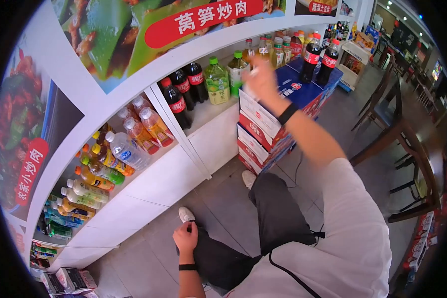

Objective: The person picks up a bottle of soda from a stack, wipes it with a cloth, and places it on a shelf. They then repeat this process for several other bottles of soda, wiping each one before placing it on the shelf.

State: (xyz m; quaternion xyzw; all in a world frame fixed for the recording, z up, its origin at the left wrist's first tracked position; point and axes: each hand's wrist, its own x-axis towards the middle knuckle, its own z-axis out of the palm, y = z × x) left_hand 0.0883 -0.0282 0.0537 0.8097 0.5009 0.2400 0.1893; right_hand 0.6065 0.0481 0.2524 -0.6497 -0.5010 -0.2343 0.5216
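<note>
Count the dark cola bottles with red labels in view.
5. Three cola bottles stand together in the shelf compartment. Two more stand on the stacked blue boxes. Others may be hidden behind the raised right hand.

One head-worn fisheye camera looks forward and steeply down, tilted, close to the drinks shelf (149, 184) on its left; the floor (223, 198) lies beneath.
</note>
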